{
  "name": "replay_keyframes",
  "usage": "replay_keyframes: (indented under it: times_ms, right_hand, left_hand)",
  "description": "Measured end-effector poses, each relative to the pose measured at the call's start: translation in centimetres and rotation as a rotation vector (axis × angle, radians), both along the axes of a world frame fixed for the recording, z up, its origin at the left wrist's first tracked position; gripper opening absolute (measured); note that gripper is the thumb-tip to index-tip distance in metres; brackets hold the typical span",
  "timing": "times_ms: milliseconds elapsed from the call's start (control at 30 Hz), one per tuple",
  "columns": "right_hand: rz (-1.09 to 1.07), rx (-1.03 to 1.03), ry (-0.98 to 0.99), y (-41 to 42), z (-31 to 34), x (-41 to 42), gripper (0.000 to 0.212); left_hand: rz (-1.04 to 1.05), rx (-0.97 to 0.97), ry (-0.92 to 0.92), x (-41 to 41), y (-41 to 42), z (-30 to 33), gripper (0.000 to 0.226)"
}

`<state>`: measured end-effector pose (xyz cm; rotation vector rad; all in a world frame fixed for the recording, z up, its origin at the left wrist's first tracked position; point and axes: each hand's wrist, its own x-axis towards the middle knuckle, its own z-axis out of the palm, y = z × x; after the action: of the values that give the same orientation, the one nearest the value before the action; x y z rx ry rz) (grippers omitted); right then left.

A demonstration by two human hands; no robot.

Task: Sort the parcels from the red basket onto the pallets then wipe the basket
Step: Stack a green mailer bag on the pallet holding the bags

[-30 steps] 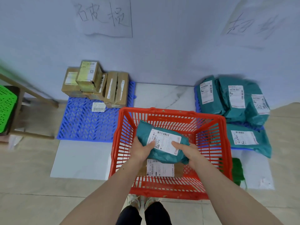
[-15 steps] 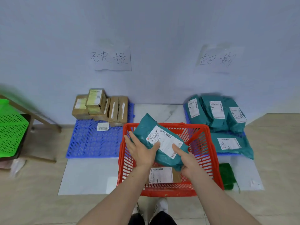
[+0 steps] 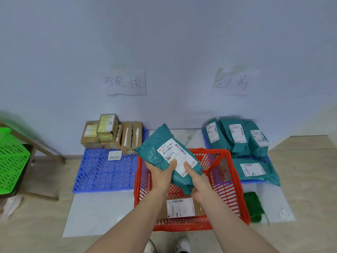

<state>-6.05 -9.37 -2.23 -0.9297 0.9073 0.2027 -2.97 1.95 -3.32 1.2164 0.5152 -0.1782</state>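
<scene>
Head view: left hand [image 3: 160, 175] and right hand [image 3: 197, 183] both grip teal plastic mailer bag [image 3: 164, 154], held above red plastic basket [image 3: 235, 181] — label up. Advice: read label, carry level to matching pallet; brown labelled box [image 3: 180, 208] remains inside basket.

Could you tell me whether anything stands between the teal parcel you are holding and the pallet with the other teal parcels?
Nothing visible does. The teal parcel is held above the red basket, clear of its rim, and the right pallet lies just beyond it.

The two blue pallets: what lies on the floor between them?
Between the left blue pallet and the right blue pallet, the head view shows white floor sheet and the red basket.
</scene>
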Motion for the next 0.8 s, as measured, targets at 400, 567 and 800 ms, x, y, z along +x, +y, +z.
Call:
replay_keyframes:
  times_ms: [400, 567, 800]
  right_hand:
    - [0.123, -0.186, -0.074, -1.4, 0.7, 0.7, 0.043]
    - [0.144, -0.167, -0.084, -1.5, 0.5, 0.6, 0.04]
    - [0.045, -0.122, -0.09, -2.5, 0.2, -0.6, 0.033]
  left_hand:
    - [-0.147, -0.006, -0.043, 1.1, 1.9, 1.4, 0.08]
    - [-0.195, -0.062, -0.042, 1.0, 1.9, 1.0, 0.074]
    - [-0.253, -0.069, -0.037, 0.9, 0.1, 0.2, 0.07]
